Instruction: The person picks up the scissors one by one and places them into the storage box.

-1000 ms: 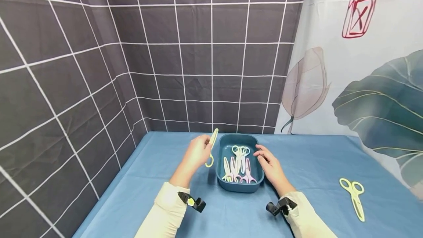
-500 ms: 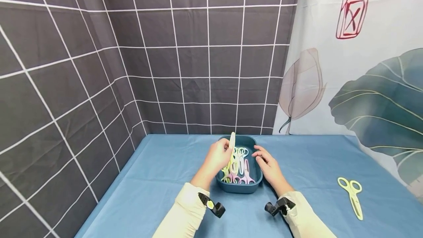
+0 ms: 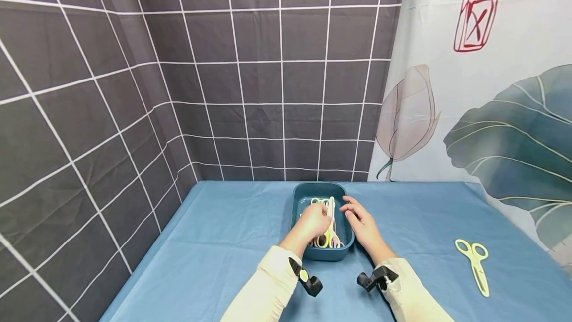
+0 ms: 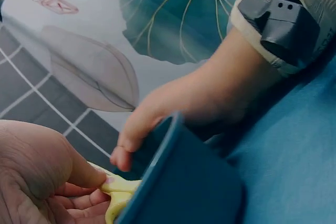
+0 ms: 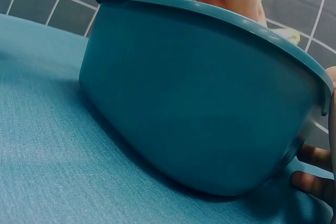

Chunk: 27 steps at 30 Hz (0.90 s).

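My left hand is down in the blue bin, holding yellow scissors by the middle, blade end toward the back. In the left wrist view, the thumb presses on the yellow plastic close to the rim. More scissors in pale and pink colours lie in the bin, largely hidden beneath that hand. Along the bin's right side rests my right hand, its fingers at the rim. The right wrist view shows two of its fingertips low beside the bin's outer wall.
Another pair of yellow-green scissors lies apart on the blue tablecloth, off to the right. A dark gridded curtain hangs behind the table, and a white printed one at the back right.
My left hand has brought the yellow scissors rightward from beside the bin and lowered them in among the others. The right hand stays at the bin's right side.
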Tool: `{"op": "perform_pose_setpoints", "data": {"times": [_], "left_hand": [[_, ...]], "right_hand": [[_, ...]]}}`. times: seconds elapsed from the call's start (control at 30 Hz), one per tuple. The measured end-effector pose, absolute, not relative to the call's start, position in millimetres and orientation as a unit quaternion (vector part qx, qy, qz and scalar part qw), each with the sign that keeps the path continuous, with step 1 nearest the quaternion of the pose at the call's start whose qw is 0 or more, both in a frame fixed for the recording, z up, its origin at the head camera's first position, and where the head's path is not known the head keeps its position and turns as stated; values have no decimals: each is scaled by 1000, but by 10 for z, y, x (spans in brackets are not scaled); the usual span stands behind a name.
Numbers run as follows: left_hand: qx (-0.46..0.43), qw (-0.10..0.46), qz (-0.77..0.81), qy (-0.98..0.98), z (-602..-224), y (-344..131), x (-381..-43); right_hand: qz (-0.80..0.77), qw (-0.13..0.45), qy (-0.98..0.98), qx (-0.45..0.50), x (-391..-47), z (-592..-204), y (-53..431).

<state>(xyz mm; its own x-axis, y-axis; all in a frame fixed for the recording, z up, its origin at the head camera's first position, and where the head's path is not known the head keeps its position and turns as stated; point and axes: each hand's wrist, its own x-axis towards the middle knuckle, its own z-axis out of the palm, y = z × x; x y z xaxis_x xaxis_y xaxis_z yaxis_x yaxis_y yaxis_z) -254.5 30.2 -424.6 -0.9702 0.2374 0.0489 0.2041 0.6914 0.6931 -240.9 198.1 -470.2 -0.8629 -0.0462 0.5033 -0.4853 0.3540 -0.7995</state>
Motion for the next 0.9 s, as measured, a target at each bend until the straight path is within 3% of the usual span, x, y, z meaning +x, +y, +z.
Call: {"op": "perform_pose_setpoints", "data": {"times": [0.43, 0.9], "left_hand": [[104, 52, 350, 930, -4387, 395, -2531], [102, -46, 220, 969, -4511, 385, -2507]], "right_hand": [[547, 198, -797, 163, -2421, -4711, 1983], [545, 201, -797, 165, -2407, -4713, 1985]]}}
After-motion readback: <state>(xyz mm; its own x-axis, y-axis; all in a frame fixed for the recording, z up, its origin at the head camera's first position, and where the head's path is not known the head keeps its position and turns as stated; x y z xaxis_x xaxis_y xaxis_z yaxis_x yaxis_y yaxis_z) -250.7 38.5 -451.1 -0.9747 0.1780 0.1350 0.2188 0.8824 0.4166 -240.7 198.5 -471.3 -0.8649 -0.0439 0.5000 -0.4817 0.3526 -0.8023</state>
